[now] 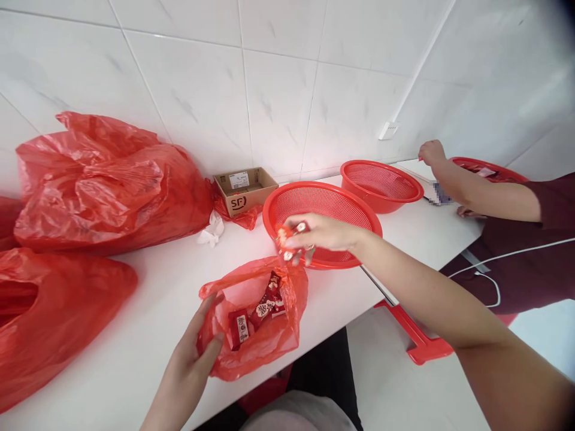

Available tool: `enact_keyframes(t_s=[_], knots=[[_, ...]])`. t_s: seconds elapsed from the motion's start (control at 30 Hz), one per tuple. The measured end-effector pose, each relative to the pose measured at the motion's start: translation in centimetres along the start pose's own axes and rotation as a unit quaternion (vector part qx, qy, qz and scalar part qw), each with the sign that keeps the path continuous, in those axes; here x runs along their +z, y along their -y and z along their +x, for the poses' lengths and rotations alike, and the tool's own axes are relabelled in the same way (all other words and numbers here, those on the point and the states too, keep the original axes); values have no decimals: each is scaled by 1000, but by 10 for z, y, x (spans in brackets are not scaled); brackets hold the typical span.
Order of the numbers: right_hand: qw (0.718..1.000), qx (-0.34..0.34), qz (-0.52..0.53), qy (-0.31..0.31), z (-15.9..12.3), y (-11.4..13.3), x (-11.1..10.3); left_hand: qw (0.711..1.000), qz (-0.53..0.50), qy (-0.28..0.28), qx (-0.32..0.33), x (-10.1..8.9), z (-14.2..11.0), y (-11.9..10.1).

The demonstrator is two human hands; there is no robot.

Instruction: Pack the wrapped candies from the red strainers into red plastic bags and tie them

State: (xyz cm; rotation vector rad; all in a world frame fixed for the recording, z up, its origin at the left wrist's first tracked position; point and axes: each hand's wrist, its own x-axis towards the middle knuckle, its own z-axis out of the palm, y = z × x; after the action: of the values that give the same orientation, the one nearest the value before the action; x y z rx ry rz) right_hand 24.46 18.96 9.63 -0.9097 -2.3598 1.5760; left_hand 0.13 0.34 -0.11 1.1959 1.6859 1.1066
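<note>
A thin red plastic bag [287,323] lies with its mouth gaping on the white table in front of me. Several red wrapped snack packets [265,308] with white lettering rest inside it. My left hand [193,347] grips the bag's left rim between thumb and fingers. Above the bag's far right edge, my right hand [317,233] is closed around a few small red packets [290,242], somewhat blurred. Just behind that hand stands a large red mesh basket [278,206], partly covered by my hand and forearm.
Big filled red bags [112,185] crowd the left side. A small cardboard box [251,194] and a crumpled tissue [212,230] sit near the wall. To the right are a second red basket [381,200], a co-worker's arm [485,188] and a red stool [426,347].
</note>
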Motion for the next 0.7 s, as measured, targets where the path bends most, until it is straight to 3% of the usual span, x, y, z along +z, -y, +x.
enact_keyframes(t_s=[0.07,0.13,0.23,0.3,0.4,0.47,0.6,0.7], knots=[[998,-16,-54,10,6,15,35,1000,-14,0,-9,2,2,-1],[982,-35,-177,-55,11,20,56,1000,-23,0,-15,2,2,-1],[941,-48,-286,-176,6,11,49,999,-34,-1,-24,-1,0,1],[920,-2,-324,-222,-10,-1,32,999,-27,-10,-29,-6,-2,5],[889,110,-400,-195,-45,-24,28,999,-8,-29,-26,-12,-4,12],[876,124,-431,-177,-65,-39,51,999,-7,-35,-24,-15,-4,17],[857,91,-433,-265,-76,-57,120,999,8,-17,-37,-21,1,24],[865,70,-396,-302,-68,-61,142,999,27,-7,-35,-23,5,24]])
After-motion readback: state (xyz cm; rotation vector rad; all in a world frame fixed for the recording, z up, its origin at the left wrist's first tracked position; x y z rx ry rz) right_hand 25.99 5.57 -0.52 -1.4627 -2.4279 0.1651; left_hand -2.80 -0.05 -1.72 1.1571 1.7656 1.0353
